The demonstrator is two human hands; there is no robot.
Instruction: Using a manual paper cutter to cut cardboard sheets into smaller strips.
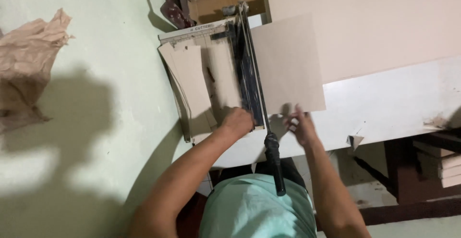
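Head view: a guillotine paper cutter [213,75] sits on the white tabletop [384,103], close to the tabletop's left edge and reaching its near edge. Its dark blade arm [252,75] runs lengthwise from the far end of the cutter toward the person, and the black handle [274,163] overhangs the near edge, ending above the person's pale green shirt [254,209].

A beige cardboard sheet [288,65] lies just to the right of the blade arm, its long axis parallel to the blade and its left edge tucked against or under it; which of the two cannot be told. Cut beige strips [192,82] rest on the cutter bed to the left of the blade.

The left hand [237,122] presses down, fingers curled, on the near end of the cutter bed, touching the strips just left of the blade. The right hand [300,125] is at the near edge of the cardboard sheet, fingers loosely spread and touching or pinching that edge; the grip itself is blurred. The right hand is the nearer one to the sheet, and the handle lies between the two forearms, held by neither

A larger pale board [374,22] lies across the far right of the tabletop, and crumpled brown paper [29,60] is on the floor, well to the left
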